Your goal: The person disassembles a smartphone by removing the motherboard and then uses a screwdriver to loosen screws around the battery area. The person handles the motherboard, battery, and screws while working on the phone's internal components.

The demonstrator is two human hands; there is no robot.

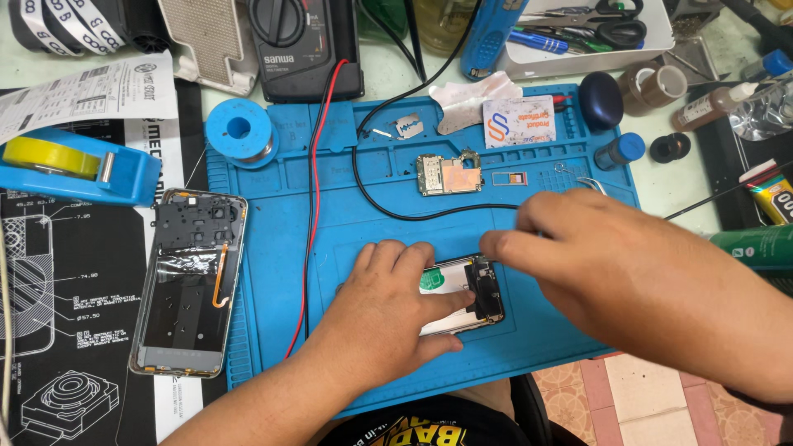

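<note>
left hand (388, 310) presses flat, fingers spread, on the opened phone (462, 293); right hand (611, 264) pinches at its right end, its long axis running left-right.

The left hand (388, 306) covers most of the opened phone (483, 289) at frame centre. The right hand (603, 264) hides its own fingertips. The scissors (615, 21) are cut off at the top edge.

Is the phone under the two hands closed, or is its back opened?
Opened. The phone on the blue mat shows bare inner parts, with no back cover. The left hand presses it flat; the right hand touches its top.
</note>
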